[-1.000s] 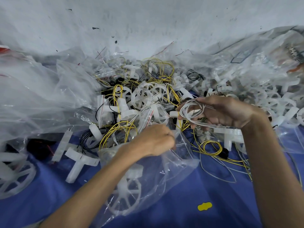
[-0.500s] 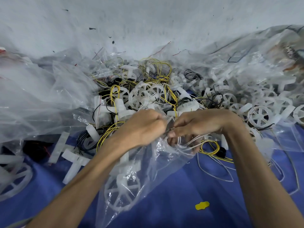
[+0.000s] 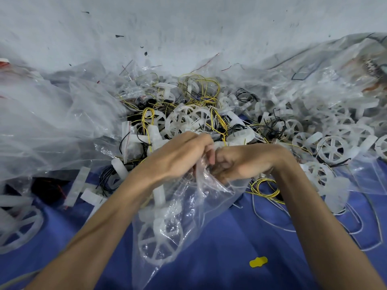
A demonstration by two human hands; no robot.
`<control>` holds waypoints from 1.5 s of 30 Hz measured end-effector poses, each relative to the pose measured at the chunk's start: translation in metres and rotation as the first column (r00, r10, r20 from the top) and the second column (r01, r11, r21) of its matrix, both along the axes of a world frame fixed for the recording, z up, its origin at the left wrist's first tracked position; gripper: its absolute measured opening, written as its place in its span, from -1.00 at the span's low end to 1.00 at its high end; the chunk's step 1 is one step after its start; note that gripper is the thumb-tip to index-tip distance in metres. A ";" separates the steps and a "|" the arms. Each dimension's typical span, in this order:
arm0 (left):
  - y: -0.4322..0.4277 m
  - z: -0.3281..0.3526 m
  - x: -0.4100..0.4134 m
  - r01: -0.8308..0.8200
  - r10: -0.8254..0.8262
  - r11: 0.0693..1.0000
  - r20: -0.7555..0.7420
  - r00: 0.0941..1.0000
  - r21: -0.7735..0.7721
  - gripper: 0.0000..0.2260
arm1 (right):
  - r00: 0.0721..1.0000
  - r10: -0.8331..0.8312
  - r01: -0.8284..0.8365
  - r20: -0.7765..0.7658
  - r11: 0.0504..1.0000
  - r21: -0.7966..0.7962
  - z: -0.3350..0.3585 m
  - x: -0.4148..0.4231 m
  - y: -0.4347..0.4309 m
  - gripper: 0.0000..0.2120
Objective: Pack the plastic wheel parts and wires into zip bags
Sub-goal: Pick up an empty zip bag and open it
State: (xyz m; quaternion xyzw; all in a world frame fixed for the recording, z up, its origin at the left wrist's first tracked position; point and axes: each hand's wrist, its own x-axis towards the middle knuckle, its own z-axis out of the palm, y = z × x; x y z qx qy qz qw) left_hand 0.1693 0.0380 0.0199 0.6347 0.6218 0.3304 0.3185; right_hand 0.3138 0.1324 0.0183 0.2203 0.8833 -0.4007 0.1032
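A clear zip bag [image 3: 184,208] hangs in front of me with a white plastic wheel part [image 3: 160,241] inside it. My left hand [image 3: 178,155] grips the bag's mouth from the left. My right hand [image 3: 245,162] has its curled fingers at the bag's opening, partly inside the plastic; the white wire it carried is hidden there. Behind the hands lies a heap of white wheel parts [image 3: 333,147] tangled with yellow wires [image 3: 201,91] and black wires [image 3: 274,124].
Everything lies on a blue cloth [image 3: 230,248] against a white wall. Crumpled clear plastic bags [image 3: 52,122] pile up at the left and far right. A yellow wire coil [image 3: 265,188] and loose white wires [image 3: 354,233] lie right of the bag. A small yellow scrap [image 3: 258,262] lies near me.
My right hand brought the white wire coil from the heap to the bag's mouth and pushed in. My left hand lifted the bag's mouth to meet it.
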 end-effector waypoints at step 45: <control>-0.003 -0.004 -0.001 0.268 -0.358 0.900 -0.231 0.905 -0.343 -0.78 | 0.925 -0.379 0.378 -0.024 0.910 0.169 0.008 0.061 0.054 -0.58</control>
